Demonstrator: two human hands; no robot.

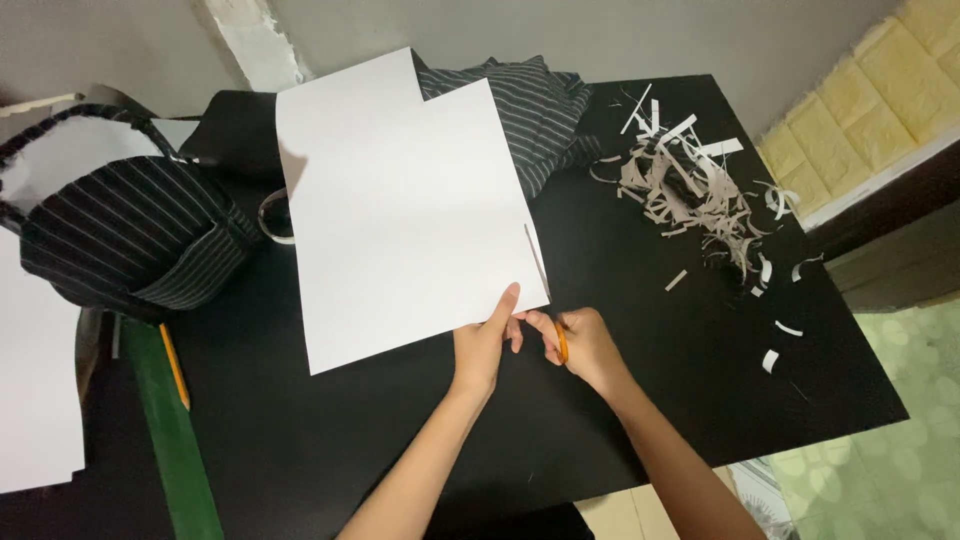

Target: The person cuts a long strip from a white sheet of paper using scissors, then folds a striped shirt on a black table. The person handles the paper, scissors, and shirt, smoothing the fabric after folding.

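Observation:
A large white sheet of paper (410, 210) with a notch cut from its top right corner is lifted over the black table (330, 440). My left hand (485, 345) pinches its lower right corner, thumb on top. My right hand (580, 345) is right beside it, closed on scissors with orange handles (562, 340). The thin blades (537, 258) run up along the sheet's right edge. A narrow strip seems to be parting from that edge.
A pile of white paper strips (690, 190) lies at the table's far right, with stray bits toward the right edge. Striped dark cloth (535, 110) lies behind the sheet. A striped fabric bag (120, 230) stands at left, beside an orange pencil (174, 365) and more white paper (35, 400).

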